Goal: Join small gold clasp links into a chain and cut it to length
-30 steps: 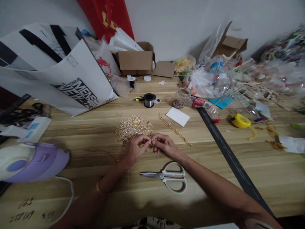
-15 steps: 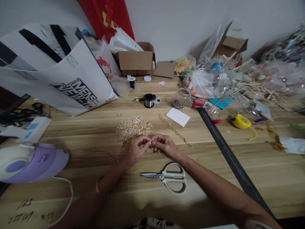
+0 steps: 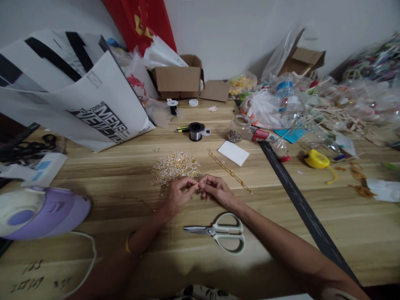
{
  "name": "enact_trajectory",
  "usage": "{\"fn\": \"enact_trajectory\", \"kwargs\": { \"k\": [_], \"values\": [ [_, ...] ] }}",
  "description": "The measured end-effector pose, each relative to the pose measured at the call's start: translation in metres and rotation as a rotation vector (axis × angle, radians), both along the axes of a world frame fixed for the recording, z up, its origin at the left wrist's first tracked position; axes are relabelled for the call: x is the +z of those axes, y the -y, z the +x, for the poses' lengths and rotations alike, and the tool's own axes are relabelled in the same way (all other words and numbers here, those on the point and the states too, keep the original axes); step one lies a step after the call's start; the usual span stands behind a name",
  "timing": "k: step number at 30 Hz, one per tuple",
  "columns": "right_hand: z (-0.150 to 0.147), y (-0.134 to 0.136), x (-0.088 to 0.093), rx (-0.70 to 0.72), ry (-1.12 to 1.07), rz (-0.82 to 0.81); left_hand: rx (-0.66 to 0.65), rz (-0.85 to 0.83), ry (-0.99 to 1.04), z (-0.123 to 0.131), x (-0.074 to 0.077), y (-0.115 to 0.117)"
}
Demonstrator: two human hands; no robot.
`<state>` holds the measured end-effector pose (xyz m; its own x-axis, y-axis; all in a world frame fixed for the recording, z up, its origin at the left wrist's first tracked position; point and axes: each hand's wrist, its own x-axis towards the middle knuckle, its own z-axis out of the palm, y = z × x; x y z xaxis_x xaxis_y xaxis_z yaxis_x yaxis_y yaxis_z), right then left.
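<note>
My left hand (image 3: 179,194) and my right hand (image 3: 215,189) meet fingertip to fingertip on the wooden table (image 3: 125,175), both pinched on a tiny gold piece too small to name. Just beyond them lies a heap of gold and clear beaded pins (image 3: 175,166). A gold chain (image 3: 229,171) runs diagonally to the right of the heap. White-handled scissors (image 3: 223,232) lie shut just below my right wrist.
A purple iron (image 3: 37,212) sits at the left with its white cord. A large printed bag (image 3: 78,91), a cardboard box (image 3: 178,79), a wire spool (image 3: 196,131), a bead jar (image 3: 238,127), a white card (image 3: 233,152), a yellow tape measure (image 3: 316,159) and a black ruler (image 3: 300,200) surround the work spot.
</note>
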<state>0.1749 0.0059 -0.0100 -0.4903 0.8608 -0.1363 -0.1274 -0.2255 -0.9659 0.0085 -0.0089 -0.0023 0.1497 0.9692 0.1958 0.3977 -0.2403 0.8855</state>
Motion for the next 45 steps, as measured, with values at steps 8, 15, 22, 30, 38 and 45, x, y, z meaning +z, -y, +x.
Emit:
{"fn": "enact_trajectory", "kwargs": {
  "k": [8, 15, 22, 30, 38, 45],
  "values": [
    [-0.0004, 0.0, 0.0007, 0.004, 0.022, 0.042, 0.001, -0.144, 0.149, -0.0018, 0.0025, -0.0028],
    [-0.0013, 0.0004, 0.0008, 0.014, 0.052, 0.052, 0.003, -0.168, 0.221, -0.003, 0.0008, -0.0036],
    [-0.0011, 0.0006, -0.001, 0.03, 0.053, 0.061, -0.002, -0.193, 0.275, -0.0034, 0.0006, -0.0043],
    [-0.0017, 0.0023, 0.0, 0.038, 0.104, 0.096, -0.002, -0.26, 0.421, -0.0026, -0.0043, -0.0068],
    [-0.001, 0.0066, -0.0045, 0.063, 0.221, 0.274, 0.028, -0.243, 0.357, -0.0002, 0.0013, -0.0016],
    [-0.0011, 0.0096, -0.0004, 0.083, 0.296, 0.461, 0.016, -0.152, 0.292, 0.0011, -0.0007, -0.0006]
  ]
}}
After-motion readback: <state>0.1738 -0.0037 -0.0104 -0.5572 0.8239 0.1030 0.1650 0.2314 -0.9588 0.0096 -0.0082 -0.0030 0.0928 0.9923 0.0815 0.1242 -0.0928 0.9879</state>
